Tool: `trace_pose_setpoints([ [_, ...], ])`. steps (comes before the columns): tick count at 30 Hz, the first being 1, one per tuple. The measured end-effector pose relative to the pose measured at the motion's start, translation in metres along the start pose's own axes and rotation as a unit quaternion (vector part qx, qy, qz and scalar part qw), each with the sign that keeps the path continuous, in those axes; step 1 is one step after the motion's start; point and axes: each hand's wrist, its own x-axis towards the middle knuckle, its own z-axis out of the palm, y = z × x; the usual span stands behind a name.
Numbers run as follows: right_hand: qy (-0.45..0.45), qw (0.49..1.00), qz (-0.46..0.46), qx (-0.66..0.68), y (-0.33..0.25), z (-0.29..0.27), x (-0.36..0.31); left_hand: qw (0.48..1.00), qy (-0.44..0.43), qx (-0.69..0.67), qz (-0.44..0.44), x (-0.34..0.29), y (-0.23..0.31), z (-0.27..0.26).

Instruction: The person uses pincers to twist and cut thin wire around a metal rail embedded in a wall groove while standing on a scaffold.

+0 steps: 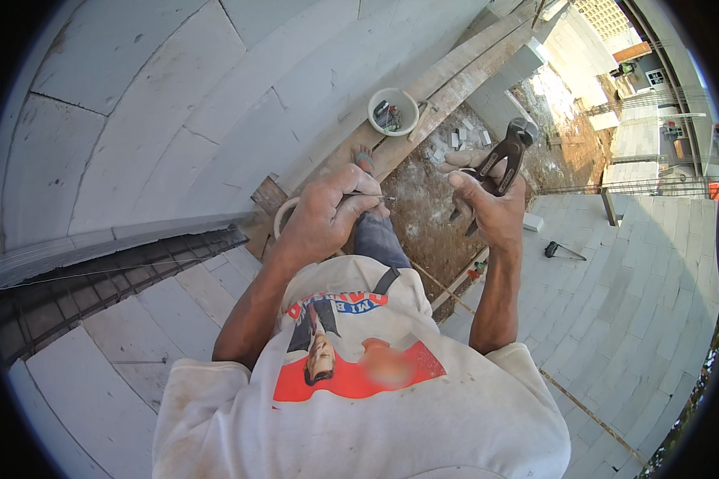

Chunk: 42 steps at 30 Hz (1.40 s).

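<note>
White printed cotton T-shirt (375,427) fills the foreground. Beyond it, the left hand (327,209) pinches a thin dark sliver (388,198), perhaps for fine control; the right hand (497,209) grips black metal pincers (510,153), head up. A round white plastic bucket (411,110) sits on a brown wooden plank (455,85), probably for reach.

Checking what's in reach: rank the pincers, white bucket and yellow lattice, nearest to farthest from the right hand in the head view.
1. Pincers: held in the right hand.
2. White bucket: on the planks, left of the hand.
3. Yellow lattice: far background, upper right.
</note>
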Motion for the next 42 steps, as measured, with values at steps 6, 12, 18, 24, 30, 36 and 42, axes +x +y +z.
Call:
trace_pose_setpoints([
  [6, -0.197, 0.979, 0.040, -0.018, -0.009, 0.026, -0.007, 0.985, -0.025, 0.133, 0.104, 0.002, 0.006, 0.003],
  [12, -0.323, 0.941, 0.071, -0.076, 0.007, 0.019, 0.013, 0.997, -0.044, 0.033, 0.050, 0.001, 0.015, 0.003],
  [18, -0.369, 0.920, 0.127, -0.045, 0.021, 0.015, 0.022, 0.995, -0.048, -0.083, -0.030, -0.003, 0.007, 0.004],
  [24, -0.335, 0.939, 0.068, -0.035, 0.034, 0.013, 0.021, 0.988, -0.095, -0.111, -0.053, -0.009, -0.009, 0.009],
  [30, -0.251, 0.951, -0.119, -0.133, 0.013, 0.019, 0.014, 0.989, -0.023, 0.142, 0.010, -0.002, -0.002, 0.007],
  [36, -0.128, 0.980, -0.110, -0.105, 0.005, 0.040, -0.008, 0.956, 0.191, 0.200, 0.101, 0.012, -0.021, 0.032],
  [42, -0.061, 0.992, -0.085, -0.069, 0.033, 0.061, -0.033, 0.961, 0.233, -0.104, -0.107, 0.015, -0.009, 0.037],
])
